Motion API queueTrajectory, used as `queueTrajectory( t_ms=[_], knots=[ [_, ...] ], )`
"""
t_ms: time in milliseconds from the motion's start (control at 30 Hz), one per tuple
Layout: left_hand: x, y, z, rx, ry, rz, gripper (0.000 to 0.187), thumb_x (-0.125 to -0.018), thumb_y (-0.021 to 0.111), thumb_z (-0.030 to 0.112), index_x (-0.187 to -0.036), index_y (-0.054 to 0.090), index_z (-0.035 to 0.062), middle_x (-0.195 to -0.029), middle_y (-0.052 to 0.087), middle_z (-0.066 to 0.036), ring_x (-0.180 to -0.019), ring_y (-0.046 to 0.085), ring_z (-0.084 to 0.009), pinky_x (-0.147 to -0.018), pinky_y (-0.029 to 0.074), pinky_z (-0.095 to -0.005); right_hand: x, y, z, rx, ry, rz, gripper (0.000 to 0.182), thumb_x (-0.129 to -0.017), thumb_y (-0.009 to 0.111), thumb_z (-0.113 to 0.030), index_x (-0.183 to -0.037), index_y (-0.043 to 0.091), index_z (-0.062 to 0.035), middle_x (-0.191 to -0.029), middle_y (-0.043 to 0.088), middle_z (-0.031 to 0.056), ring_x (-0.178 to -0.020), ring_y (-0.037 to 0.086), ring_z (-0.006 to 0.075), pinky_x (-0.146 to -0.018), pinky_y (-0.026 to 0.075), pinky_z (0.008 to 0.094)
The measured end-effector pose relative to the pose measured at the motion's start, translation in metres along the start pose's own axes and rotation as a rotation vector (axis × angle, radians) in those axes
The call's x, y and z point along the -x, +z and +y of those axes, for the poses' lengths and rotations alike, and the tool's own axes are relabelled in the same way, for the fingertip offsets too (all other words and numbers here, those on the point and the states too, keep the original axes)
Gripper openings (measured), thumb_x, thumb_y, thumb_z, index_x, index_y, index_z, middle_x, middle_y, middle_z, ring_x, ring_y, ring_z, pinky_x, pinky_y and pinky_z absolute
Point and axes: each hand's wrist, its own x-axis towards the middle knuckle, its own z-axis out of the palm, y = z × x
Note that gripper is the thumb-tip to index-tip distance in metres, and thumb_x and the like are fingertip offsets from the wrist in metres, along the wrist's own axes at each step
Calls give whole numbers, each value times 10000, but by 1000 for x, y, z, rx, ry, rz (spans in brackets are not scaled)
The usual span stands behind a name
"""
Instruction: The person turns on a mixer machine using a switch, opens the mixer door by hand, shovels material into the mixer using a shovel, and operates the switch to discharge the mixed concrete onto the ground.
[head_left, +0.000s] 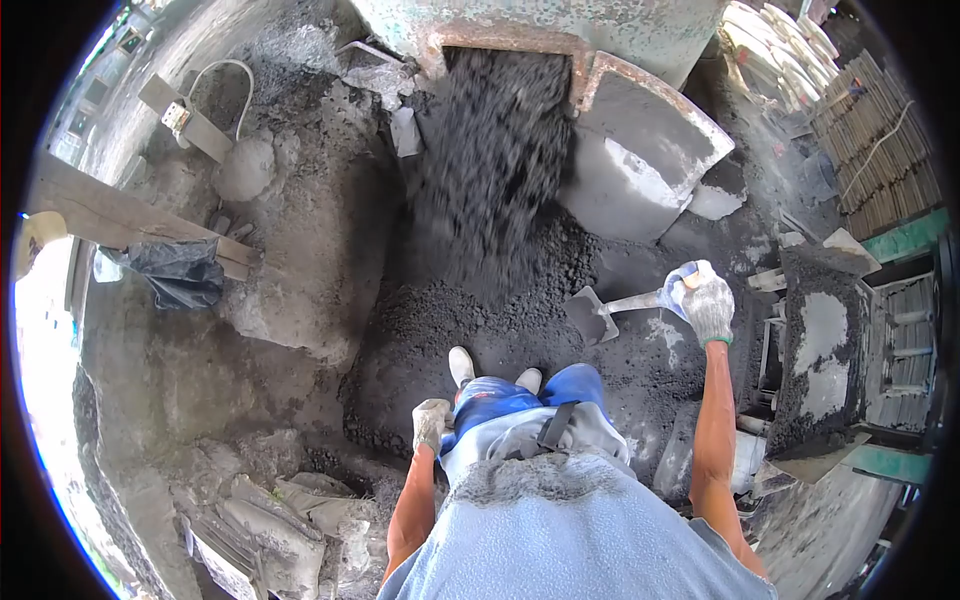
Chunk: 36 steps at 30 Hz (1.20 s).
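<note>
Right gloved hand [708, 305] grasps a trowel [600, 312] over the dark mortar pile [480, 300] pouring from the mixer chute [640, 140]; left gloved hand [431, 422], clenched, braces on the thigh.

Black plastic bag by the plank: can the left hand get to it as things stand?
Probably not without stepping over. The left hand rests at the thigh, and the black bag lies well off on crusted ground; nothing blocks the way.

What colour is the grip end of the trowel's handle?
Blue, where it shows above the gloved right hand holding the trowel, in the head view.
</note>
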Motion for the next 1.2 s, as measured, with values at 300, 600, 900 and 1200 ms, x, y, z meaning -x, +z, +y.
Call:
queueTrajectory(
  t_ms=[300,600,900,1200],
  knots=[
    [-17,7,3,-3,15,-45,176,-868,654,131,-981,700,5,-759,677,-127,-556,623,-211,-503,535,-336,47,-36,78,-42,165,50,233,-766,754,-213,-933,677,-71,-817,702,199,-791,680,412,-684,544,460],
    [-31,79,79,-209,195,-229,174,-884,633,132,-970,696,-5,-754,671,-109,-575,623,-176,-520,553,-316,129,-81,123,-96,331,161,244,-767,773,-254,-925,681,-94,-789,701,193,-759,691,402,-666,542,467],
    [-2,288,232,-248,458,-692,136,-892,577,112,-812,666,50,-636,537,32,-522,489,-60,-451,384,-235,174,-85,104,9,571,114,266,-770,769,-288,-923,660,-101,-790,705,176,-748,689,398,-668,535,487],
    [-44,569,373,-300,915,-895,176,-909,654,167,-910,710,1,-698,630,-11,-621,533,-81,-542,447,-285,163,-84,126,88,731,177,225,-764,775,-224,-925,648,-131,-762,697,142,-718,689,361,-651,533,458]
  ],
)
